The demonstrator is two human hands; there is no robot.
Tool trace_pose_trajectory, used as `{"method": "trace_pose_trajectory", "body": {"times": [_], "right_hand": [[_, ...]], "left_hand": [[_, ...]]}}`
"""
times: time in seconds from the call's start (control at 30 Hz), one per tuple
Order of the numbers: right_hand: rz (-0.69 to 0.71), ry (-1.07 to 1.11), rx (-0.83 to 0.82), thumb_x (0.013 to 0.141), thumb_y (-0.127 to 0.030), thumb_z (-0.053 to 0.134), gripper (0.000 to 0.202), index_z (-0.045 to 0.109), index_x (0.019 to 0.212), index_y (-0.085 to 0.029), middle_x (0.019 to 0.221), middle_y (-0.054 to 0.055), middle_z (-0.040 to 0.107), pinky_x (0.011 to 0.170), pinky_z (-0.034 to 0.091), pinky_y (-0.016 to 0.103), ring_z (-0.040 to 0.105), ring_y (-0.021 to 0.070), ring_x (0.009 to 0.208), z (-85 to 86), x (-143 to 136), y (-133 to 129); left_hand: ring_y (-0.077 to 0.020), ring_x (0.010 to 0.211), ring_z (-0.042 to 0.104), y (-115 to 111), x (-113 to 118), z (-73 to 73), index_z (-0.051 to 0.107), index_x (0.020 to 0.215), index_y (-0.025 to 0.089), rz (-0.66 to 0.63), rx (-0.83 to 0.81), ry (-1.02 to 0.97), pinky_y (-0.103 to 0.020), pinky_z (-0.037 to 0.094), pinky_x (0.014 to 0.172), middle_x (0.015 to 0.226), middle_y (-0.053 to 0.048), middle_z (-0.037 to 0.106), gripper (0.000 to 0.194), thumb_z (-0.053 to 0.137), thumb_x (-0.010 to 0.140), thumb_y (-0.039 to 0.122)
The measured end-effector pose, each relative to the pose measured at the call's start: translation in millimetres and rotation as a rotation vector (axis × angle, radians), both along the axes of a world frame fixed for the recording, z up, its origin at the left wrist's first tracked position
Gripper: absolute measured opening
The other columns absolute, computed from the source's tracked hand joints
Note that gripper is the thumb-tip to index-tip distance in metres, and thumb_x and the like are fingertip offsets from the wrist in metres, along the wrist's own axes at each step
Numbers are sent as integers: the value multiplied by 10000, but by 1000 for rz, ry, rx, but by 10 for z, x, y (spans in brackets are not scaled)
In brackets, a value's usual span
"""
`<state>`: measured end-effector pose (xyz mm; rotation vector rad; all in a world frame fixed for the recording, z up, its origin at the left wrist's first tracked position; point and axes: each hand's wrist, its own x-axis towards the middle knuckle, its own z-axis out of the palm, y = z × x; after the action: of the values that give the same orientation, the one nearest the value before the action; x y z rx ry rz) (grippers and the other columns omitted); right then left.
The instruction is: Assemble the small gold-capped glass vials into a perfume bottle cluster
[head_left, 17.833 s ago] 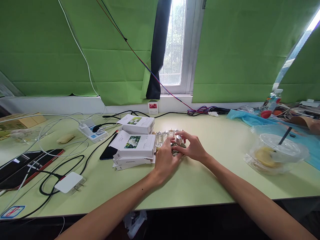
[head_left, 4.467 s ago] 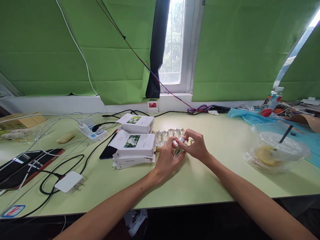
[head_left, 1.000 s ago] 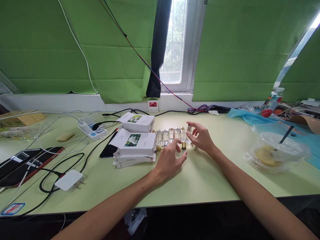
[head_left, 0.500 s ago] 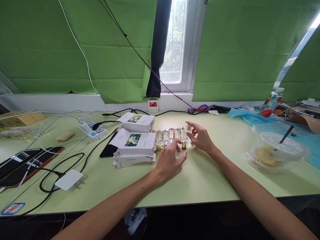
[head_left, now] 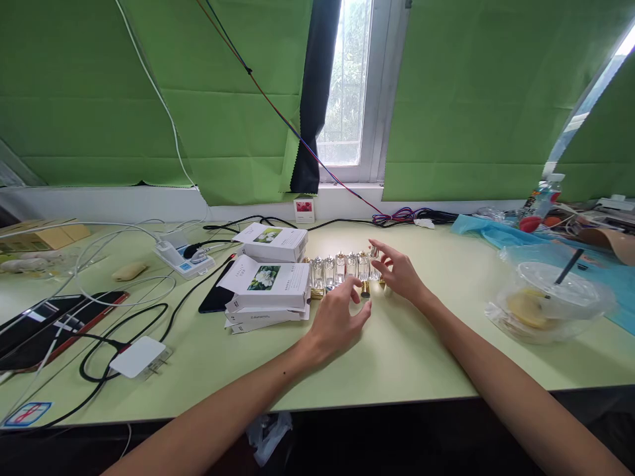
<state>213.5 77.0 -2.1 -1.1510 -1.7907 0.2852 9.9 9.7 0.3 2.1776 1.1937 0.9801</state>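
Several small clear glass bottles point(head_left: 340, 266) with gold-coloured fittings stand side by side in a row across the middle of the table. My right hand point(head_left: 401, 274) is at the row's right end, its index finger and thumb about the last glass bottle point(head_left: 375, 266). In front of the row is my left hand point(head_left: 341, 314), fingers bent and thumb stretched away from them, with nothing seen in its grip. Close to its fingertips is a gold cap point(head_left: 366, 289). Left of the bottles, white boxes point(head_left: 270, 287) with flower pictures lie stacked, touching or nearly touching the row.
Behind the stack lie more white boxes point(head_left: 272, 241). A dark phone point(head_left: 215, 297), power strip point(head_left: 186, 261), white charger point(head_left: 140, 357) and loose cables occupy the left. A bagged plastic cup point(head_left: 538, 297) stands right, near blue plastic sheeting point(head_left: 481, 231).
My right hand has shifted very slightly to the right, and the end bottle shows more between its fingers. My left hand has hardly moved.
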Motion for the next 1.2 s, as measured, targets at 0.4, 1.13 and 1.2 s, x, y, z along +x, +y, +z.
{"method": "trace_pose_trajectory", "body": {"times": [0.4,1.13,1.2], "right_hand": [[-55,-99,-4,953,-312,525,549,500,1498,-252,1156,84,699,770,575,347,582,168,744,-15,-10,12],[-59,-97,53,934,-295,530,559,489,1489,-248,1267,99,678,708,589,361,628,194,790,-42,-10,36],[-52,-93,56,935,-297,529,539,504,1471,-249,1256,99,682,701,590,360,633,197,794,-35,-13,31]], "left_hand": [[-119,635,561,-5,-1,4,550,1095,231,12,-12,16,-257,413,607,868,17,616,239,604,891,343],[-127,648,574,11,0,-18,542,1081,227,-3,-4,45,-261,420,623,869,15,623,222,594,890,328],[-129,649,577,7,2,-15,546,1084,226,0,-8,48,-263,420,621,870,11,626,225,593,890,327]]}}
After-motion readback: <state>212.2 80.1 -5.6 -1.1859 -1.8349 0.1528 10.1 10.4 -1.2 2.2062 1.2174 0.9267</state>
